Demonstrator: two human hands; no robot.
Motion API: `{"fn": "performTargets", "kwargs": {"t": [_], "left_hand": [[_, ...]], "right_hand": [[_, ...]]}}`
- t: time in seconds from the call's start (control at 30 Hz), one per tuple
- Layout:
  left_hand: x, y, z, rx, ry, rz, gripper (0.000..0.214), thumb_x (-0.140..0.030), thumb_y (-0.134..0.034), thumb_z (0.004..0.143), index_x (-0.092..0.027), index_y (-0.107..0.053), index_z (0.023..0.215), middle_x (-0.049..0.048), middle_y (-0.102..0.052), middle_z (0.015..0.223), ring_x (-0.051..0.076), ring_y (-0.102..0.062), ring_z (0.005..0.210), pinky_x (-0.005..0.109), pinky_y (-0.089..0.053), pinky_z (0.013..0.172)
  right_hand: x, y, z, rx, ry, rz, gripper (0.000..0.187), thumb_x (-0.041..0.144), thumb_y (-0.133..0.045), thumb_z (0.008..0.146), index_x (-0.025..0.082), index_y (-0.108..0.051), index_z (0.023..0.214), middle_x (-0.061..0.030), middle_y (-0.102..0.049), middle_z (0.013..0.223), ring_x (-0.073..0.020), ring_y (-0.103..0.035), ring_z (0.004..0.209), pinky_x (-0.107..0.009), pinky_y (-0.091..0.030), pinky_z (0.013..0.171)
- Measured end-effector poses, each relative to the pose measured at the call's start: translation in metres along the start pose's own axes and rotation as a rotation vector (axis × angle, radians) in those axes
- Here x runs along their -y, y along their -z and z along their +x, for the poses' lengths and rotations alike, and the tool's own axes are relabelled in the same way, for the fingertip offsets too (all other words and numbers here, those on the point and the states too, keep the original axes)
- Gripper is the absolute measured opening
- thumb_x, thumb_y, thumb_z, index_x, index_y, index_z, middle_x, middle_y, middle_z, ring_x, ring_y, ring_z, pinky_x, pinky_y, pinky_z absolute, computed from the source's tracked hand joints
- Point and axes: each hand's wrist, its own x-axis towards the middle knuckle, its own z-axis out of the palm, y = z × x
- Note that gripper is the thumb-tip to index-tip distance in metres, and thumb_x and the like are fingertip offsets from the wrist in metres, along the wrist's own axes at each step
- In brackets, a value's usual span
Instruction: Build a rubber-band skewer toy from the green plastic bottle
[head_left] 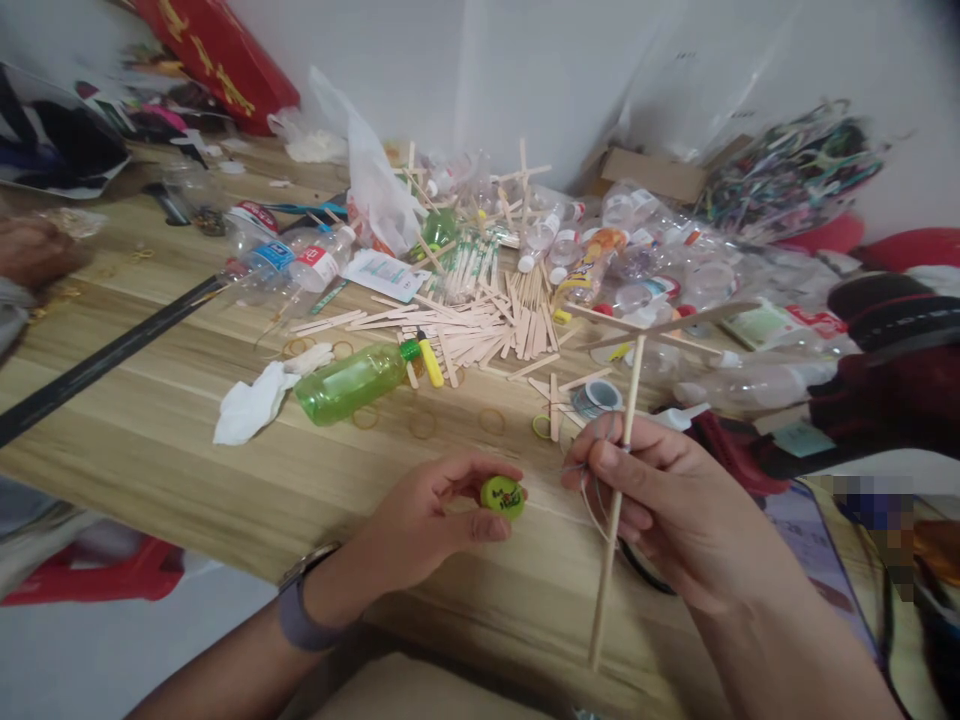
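Note:
My left hand (442, 515), with a watch on its wrist, pinches a small round green piece (502, 497) with dark writing on its face, perhaps a bottle cap. In my right hand (660, 490) is a thin wooden stick (607, 580), held nearly upright between thumb and fingers. Flat wooden blades (697, 318) cross at the stick's top like a propeller. A thin looped string (592, 490) hangs around the fingers of that hand. Beyond it a tape roll (597, 397) lies on the table. The two hands are apart, above the near edge of the table.
A green bottle (352, 382), a yellow marker (430, 360) and white gloves (255, 400) lie ahead. Behind are piled craft sticks (480, 335) and clear plastic bottles (645, 205). A black bar (112, 350) crosses the left side. Another person's hand (34, 250) is at far left.

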Motion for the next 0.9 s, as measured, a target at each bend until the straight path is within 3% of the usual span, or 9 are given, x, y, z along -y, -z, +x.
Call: {"fn": "performTargets", "kwargs": {"t": [0.17,0.27,0.37,0.5,0.6,0.73,0.9], "left_hand": [[-0.006,0.001,-0.003,0.005,-0.008,0.087,0.039,-0.044,-0.078,0.074,-0.031,-0.072,0.11,0.0011,-0.069,0.107,0.023,-0.058,0.102,0.026,-0.046,0.075],[-0.008,0.001,-0.004,0.02,0.007,0.142,0.041,-0.046,-0.076,0.075,-0.028,-0.071,0.112,0.0029,-0.069,0.103,0.02,-0.059,0.092,0.025,-0.045,0.071],[-0.007,-0.003,-0.003,0.039,0.045,0.059,0.045,-0.046,-0.078,0.073,-0.026,-0.069,0.113,0.0016,-0.066,0.092,0.016,-0.057,0.079,0.023,-0.042,0.064],[-0.009,-0.008,-0.002,0.061,0.028,-0.153,0.045,-0.04,-0.083,0.069,-0.024,-0.069,0.109,0.0008,-0.065,0.094,0.014,-0.056,0.082,0.023,-0.043,0.069],[-0.011,-0.009,-0.002,0.072,0.042,-0.207,0.041,-0.037,-0.083,0.069,-0.023,-0.07,0.104,0.0002,-0.063,0.091,0.013,-0.055,0.082,0.022,-0.042,0.07],[-0.009,-0.006,-0.003,0.054,0.076,-0.151,0.044,-0.042,-0.082,0.07,-0.022,-0.068,0.107,-0.0017,-0.057,0.083,0.012,-0.051,0.076,0.021,-0.039,0.065],[-0.006,-0.003,-0.004,0.029,0.073,0.02,0.043,-0.045,-0.076,0.074,-0.024,-0.068,0.111,-0.0056,-0.044,0.071,0.009,-0.038,0.063,0.02,-0.03,0.055]], "right_hand": [[-0.003,-0.001,-0.002,0.01,0.046,-0.162,0.024,0.041,-0.081,0.07,0.018,-0.072,0.069,-0.0019,-0.067,0.059,-0.005,-0.033,0.04,-0.018,-0.026,0.035],[-0.005,-0.001,-0.003,0.015,0.038,-0.282,0.025,0.044,-0.079,0.072,0.019,-0.073,0.07,-0.0022,-0.067,0.061,-0.0063,-0.037,0.043,-0.02,-0.028,0.037],[-0.007,-0.003,-0.004,0.05,0.031,-0.377,0.023,0.043,-0.08,0.071,0.021,-0.076,0.072,0.0006,-0.062,0.055,-0.0064,-0.036,0.043,-0.02,-0.028,0.039],[-0.01,-0.008,-0.004,0.101,0.075,-0.341,0.019,0.041,-0.081,0.07,0.024,-0.079,0.075,0.0022,-0.06,0.054,-0.0071,-0.042,0.047,-0.021,-0.035,0.044],[-0.01,-0.007,-0.004,0.093,0.025,-0.365,0.022,0.042,-0.078,0.073,0.023,-0.079,0.083,0.0025,-0.059,0.054,-0.0053,-0.036,0.043,-0.019,-0.029,0.04],[-0.005,0.005,-0.006,0.008,0.035,-0.386,0.03,0.049,-0.074,0.077,0.022,-0.077,0.091,0.0022,-0.058,0.055,-0.005,-0.037,0.041,-0.019,-0.027,0.038],[0.01,0.019,-0.009,-0.037,0.159,-0.343,0.028,0.049,-0.073,0.078,0.022,-0.076,0.084,0.003,-0.056,0.052,-0.0046,-0.038,0.038,-0.017,-0.025,0.035]]}}
